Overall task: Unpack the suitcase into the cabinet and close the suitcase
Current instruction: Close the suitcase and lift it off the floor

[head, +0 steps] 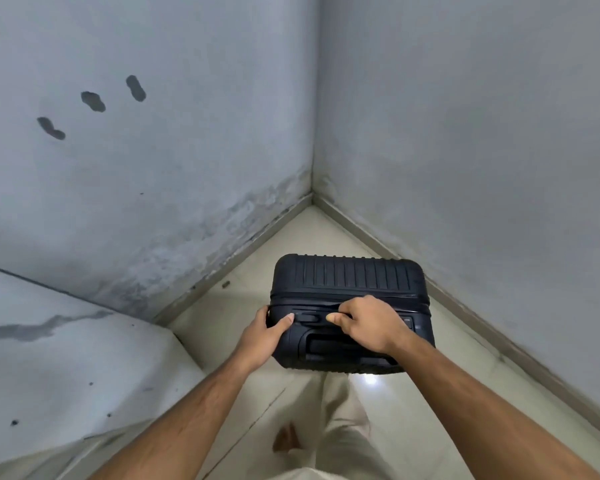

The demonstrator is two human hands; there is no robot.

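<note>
A black ribbed hard-shell suitcase (349,278) stands upright on the floor in the room's corner, its two halves together. My left hand (267,336) grips its top left corner, thumb pressed on the top face. My right hand (366,323) rests on the top over the zip seam, fingers pinched at the seam; what they pinch is too small to tell. A recessed carry handle (333,344) shows between and below my hands. No cabinet is in view.
Grey plaster walls (465,133) meet in a corner just behind the suitcase. A pale slab-like surface (66,375) juts in at the lower left. The cream tiled floor (413,410) runs toward me, with my light trousers and a bare foot (286,439) below.
</note>
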